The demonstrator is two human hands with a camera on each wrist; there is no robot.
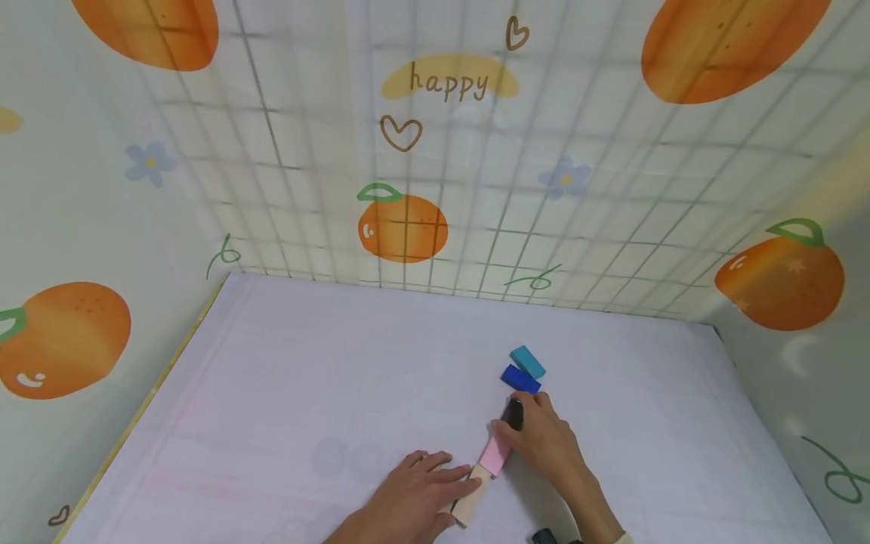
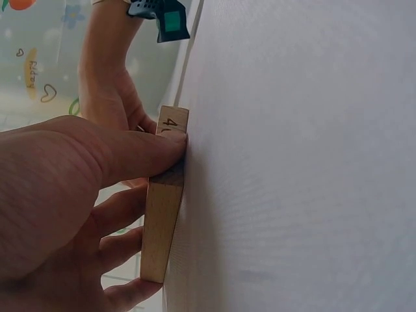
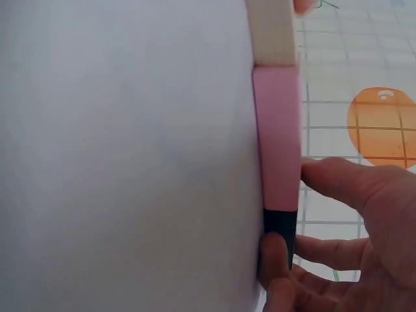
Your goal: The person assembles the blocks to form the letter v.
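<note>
A plain wooden block lies at the near end of a row on the white table, and my left hand grips it. In the left wrist view the thumb presses one end of this block, beside a printed mark, and fingertips meet its long side. A pink block comes after it in the row, end to end. Beyond that sits a black block, pinched by my right hand. The right thumb lies against the pink block's side in the right wrist view, while fingers partly hide the black one.
A dark blue block lies just past the right fingertips, with a teal block close behind it. The white table ends at a fruit-printed curtain at the back. A dark device is at the right wrist.
</note>
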